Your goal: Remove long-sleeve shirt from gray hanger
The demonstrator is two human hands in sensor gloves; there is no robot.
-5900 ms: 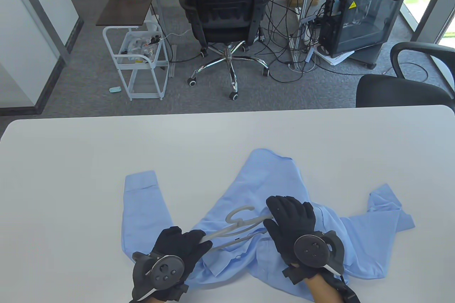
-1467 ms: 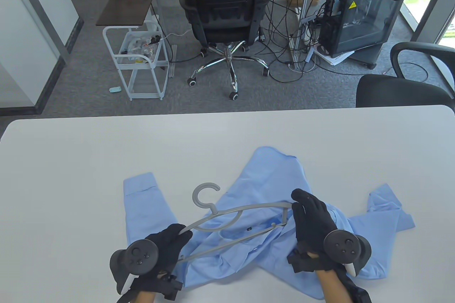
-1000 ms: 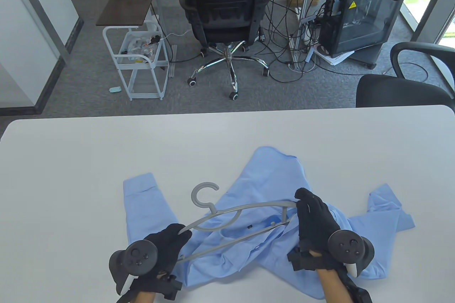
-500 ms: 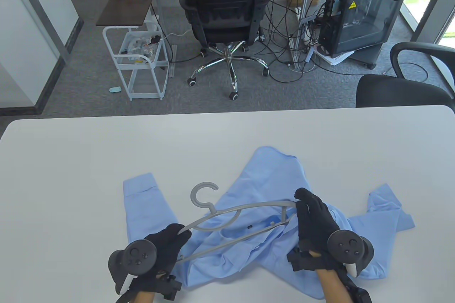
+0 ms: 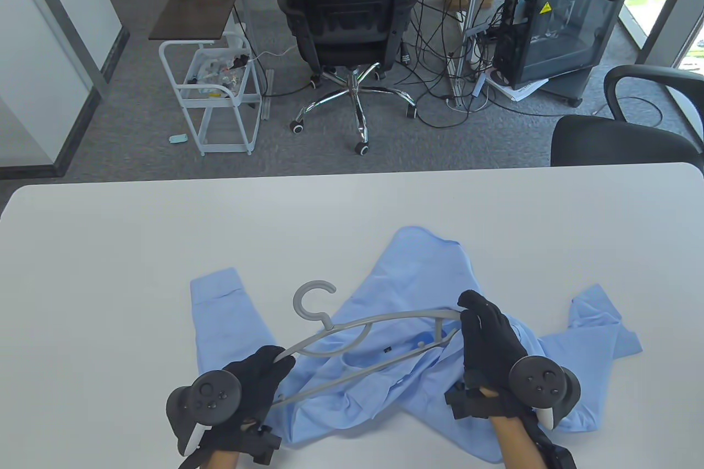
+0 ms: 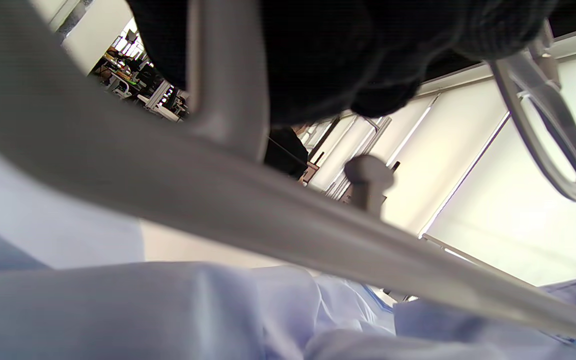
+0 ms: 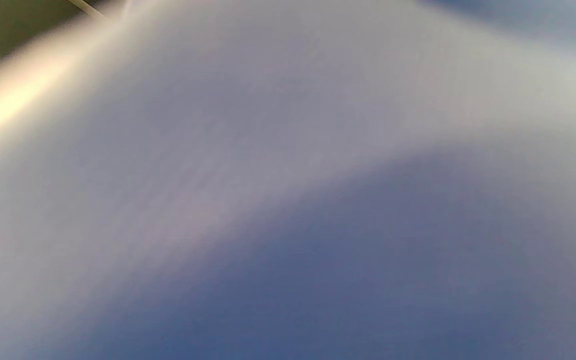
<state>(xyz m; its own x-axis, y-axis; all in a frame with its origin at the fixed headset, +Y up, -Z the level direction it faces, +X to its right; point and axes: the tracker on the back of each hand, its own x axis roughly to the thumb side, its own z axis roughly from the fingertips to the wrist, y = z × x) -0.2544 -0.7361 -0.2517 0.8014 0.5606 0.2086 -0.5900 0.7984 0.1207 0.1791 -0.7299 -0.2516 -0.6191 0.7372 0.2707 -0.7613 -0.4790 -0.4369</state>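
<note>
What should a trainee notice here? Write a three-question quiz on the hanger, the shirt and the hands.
1. True or false: the gray hanger is completely buried inside the blue shirt.
2. Which hand grips the hanger's end nearest the table's left side?
A. left hand
B. right hand
3. Fill in: the hanger's hook points toward the table's ____ edge.

Key:
1. False; its hook and frame lie exposed above the cloth.
2. A.
3. Far.

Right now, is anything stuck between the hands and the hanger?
No. The left hand grips one end of the gray plastic hanger, the right hand touches the other; it looks free of the light-blue long-sleeve shirt.
</note>
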